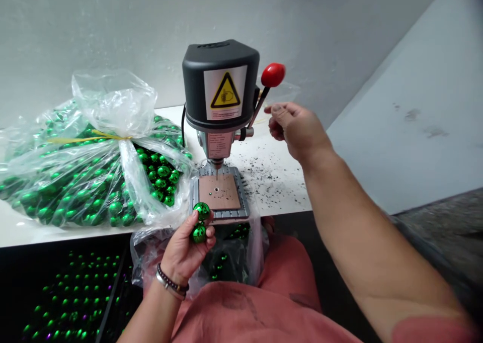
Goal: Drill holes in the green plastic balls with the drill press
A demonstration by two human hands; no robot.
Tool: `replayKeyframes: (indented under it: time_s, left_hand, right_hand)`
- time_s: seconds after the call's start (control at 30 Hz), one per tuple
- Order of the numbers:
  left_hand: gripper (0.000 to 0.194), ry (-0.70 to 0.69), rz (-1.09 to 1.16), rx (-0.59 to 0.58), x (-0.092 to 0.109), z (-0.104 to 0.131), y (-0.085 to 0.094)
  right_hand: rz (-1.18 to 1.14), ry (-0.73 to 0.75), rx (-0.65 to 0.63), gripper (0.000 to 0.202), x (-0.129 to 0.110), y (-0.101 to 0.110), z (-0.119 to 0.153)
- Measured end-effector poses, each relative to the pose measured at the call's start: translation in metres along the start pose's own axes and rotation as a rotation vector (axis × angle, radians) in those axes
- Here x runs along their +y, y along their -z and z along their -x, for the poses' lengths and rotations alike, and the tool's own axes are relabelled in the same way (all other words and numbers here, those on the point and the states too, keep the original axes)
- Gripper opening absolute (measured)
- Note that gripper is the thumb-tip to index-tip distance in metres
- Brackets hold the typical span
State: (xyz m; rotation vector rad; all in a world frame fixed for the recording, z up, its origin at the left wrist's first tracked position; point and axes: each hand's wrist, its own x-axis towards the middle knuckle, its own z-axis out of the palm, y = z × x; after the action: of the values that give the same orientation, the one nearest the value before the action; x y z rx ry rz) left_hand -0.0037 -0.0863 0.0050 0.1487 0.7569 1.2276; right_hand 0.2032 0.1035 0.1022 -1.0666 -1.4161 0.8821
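Observation:
Two shiny green balls (pixel 199 222), one above the other, are held in the fingers of my left hand (pixel 192 237), just in front of the drill press base. My right hand (pixel 289 126) is raised to the right of the drill press (pixel 221 86), its fingers curled; it is apart from the red-knobbed lever (pixel 273 75), and nothing shows in it. Below the drill bit (pixel 217 174) a square brown board (pixel 222 192) with a small hole lies on the grey metal base (pixel 243 202).
A torn clear bag (pixel 113 101) full of green balls fills the table's left side. Dark shavings (pixel 275 177) are scattered right of the base. An open plastic bag (pixel 256 247) hangs below the table edge. More green balls (pixel 75 287) lie low at left.

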Motion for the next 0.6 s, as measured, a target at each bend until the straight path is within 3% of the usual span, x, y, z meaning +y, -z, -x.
replayKeyframes:
  time_s: [0.13, 0.23, 0.37, 0.5, 0.6]
  left_hand:
    - [0.027, -0.142, -0.247, 0.089, 0.002, -0.006, -0.006]
    - [0.032, -0.177, -0.377, 0.107, -0.001, -0.008, -0.012]
    - [0.033, -0.077, -0.454, 0.073, -0.012, -0.006, -0.012]
    - [0.038, -0.043, -0.563, 0.061, -0.017, -0.005, -0.005]
    - [0.041, -0.049, -0.68, 0.02, -0.015, -0.004, -0.001]
  right_hand:
    - [0.177, -0.029, -0.029, 0.023, 0.014, 0.003, 0.05]
    - [0.32, -0.034, -0.323, 0.022, 0.023, -0.014, 0.105]
    - [0.44, 0.082, -0.483, 0.04, 0.032, -0.037, 0.163]
    - [0.366, 0.016, -0.583, 0.034, 0.04, -0.041, 0.183]
    - [0.265, -0.05, -0.585, 0.035, 0.045, -0.038, 0.184]
